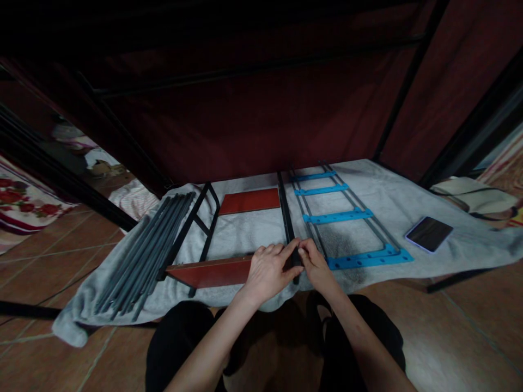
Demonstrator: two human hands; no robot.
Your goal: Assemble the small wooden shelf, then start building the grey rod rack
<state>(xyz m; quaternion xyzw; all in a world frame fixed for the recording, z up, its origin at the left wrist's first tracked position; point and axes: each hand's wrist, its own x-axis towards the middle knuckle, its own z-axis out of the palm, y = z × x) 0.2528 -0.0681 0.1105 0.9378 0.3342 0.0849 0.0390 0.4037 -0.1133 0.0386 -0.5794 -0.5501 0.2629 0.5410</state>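
My left hand [269,270] rests over the near right corner of a frame, its thumb and index finger around a black metal bar [286,209]. Close beside it, my right hand [315,265] has its fingers pinched together at the same bar; anything small between them is hidden. A reddish-brown board [216,273] runs from my left hand to a black side frame [194,216]. Farther back, a second reddish-brown board [249,201] lies between the black bars.
Grey tubes [151,253] lie bundled on the left of the grey cloth [384,190]. To the right are a rack with blue crosspieces [370,259] and a phone [430,234]. A dark red panel [253,120] stands behind.
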